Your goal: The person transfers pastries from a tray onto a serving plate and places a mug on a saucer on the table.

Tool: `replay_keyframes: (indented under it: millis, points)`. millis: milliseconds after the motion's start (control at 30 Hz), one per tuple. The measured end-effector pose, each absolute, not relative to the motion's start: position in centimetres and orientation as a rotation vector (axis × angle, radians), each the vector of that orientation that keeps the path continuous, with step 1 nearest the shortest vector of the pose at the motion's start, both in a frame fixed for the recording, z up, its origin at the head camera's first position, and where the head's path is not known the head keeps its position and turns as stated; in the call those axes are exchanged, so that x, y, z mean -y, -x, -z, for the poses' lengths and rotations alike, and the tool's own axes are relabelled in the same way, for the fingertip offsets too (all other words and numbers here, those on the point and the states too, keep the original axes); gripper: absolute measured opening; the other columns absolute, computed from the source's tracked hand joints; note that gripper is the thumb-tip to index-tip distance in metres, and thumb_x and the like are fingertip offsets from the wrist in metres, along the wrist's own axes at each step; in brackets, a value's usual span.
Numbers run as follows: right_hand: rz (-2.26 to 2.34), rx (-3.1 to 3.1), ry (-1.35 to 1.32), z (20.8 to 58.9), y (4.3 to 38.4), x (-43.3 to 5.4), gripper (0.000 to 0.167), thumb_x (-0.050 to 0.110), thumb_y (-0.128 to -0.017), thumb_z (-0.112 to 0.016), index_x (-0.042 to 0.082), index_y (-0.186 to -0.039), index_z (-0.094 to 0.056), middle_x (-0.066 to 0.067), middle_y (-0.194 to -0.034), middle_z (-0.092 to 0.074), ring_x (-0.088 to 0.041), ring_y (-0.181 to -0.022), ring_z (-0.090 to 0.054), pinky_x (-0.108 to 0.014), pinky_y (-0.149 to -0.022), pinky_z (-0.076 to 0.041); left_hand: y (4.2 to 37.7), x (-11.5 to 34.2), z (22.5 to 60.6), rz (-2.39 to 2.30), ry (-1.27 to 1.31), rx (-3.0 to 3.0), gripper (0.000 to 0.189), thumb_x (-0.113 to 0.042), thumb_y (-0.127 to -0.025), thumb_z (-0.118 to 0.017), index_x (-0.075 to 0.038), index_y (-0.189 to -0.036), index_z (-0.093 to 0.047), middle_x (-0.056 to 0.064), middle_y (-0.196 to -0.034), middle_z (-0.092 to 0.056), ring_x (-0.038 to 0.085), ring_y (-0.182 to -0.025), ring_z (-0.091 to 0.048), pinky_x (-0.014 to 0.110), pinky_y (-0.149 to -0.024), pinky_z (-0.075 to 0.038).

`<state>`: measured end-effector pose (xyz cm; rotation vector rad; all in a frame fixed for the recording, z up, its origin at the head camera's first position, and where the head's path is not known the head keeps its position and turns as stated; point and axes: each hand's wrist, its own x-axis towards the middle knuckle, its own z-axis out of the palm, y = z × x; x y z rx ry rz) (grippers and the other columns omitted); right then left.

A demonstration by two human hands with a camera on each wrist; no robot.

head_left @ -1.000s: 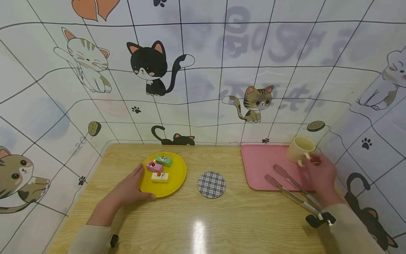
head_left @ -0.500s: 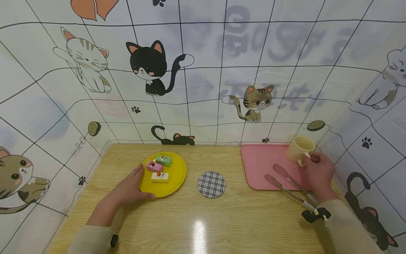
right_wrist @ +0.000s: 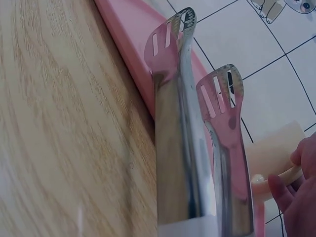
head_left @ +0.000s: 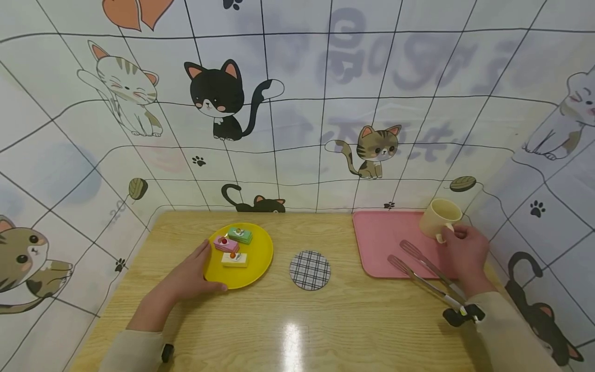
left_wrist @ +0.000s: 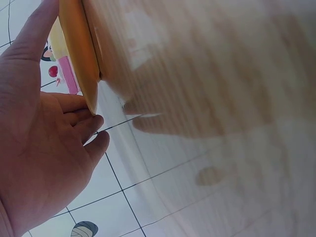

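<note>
My left hand [head_left: 186, 276] holds the left edge of a round yellow plate [head_left: 257, 253], thumb at its front rim and fingers along its side. Toy cake slices lie on that plate: a green one [head_left: 239, 236], a pink one [head_left: 225, 244] and a cream one [head_left: 234, 260]. At the far right, my right hand [head_left: 468, 253] pinches the handle of a cream mug [head_left: 433, 219], which is upright at the back right of a pink tray [head_left: 381, 237]. Metal tongs [head_left: 420, 281] with slotted tips lie across the tray's front edge, passing beneath my right wrist.
A round checked coaster [head_left: 310, 270] lies between plate and tray on the wooden table [head_left: 325, 330]. Cat-printed sheeting [head_left: 297, 119] rises behind the table and along both sides, close to the mug. In the right wrist view, the tongs [right_wrist: 190, 148] cover much of the tray.
My right hand and forearm have shifted slightly left and away from me at the mug handle, its wrist covering more of the tongs. The left hand and plate are still.
</note>
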<state>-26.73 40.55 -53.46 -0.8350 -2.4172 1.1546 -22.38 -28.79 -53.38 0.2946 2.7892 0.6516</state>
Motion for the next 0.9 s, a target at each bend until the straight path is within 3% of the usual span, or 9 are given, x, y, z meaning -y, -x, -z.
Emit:
replay_keyframes:
  millis: [367, 700, 900]
  points:
    - [-1.125, 2.480, 0.811, 53.7, 26.2, -40.5, 0.057, 0.039, -0.108, -0.063, -0.002, -0.147, -0.064, -0.025, -0.139, -0.069, -0.034, -0.117, -0.065, -0.020, -0.071, -0.045, 22.4, 28.8, 53.4, -0.653, -0.286, -2.783, 0.141, -0.070, -0.079, -0.091, 0.013, -0.169, -0.021, 0.032, -0.180, -0.015, 0.055, -0.163, -0.024, 0.067, -0.129, -0.029]
    - [-1.139, 2.474, 0.760, 52.4, 25.6, -39.5, 0.053, 0.040, -0.108, -0.066, 0.001, -0.145, -0.066, -0.022, -0.132, -0.072, -0.022, -0.099, -0.067, -0.016, -0.067, -0.046, 22.3, 28.7, 53.3, -0.659, -0.272, -2.779, 0.144, -0.070, -0.078, -0.092, 0.012, -0.170, -0.018, 0.033, -0.179, -0.014, 0.056, -0.162, -0.024, 0.068, -0.128, -0.029]
    - [-1.133, 2.474, 0.723, 51.6, 24.7, -39.0, 0.049, 0.038, -0.108, -0.067, 0.001, -0.140, -0.068, -0.022, -0.128, -0.074, -0.005, -0.083, -0.063, -0.011, -0.063, -0.048, 22.2, 28.9, 53.1, -0.691, -0.307, -2.818, 0.147, -0.072, -0.078, -0.091, 0.010, -0.172, -0.014, 0.031, -0.181, -0.009, 0.056, -0.163, -0.020, 0.069, -0.129, -0.026]
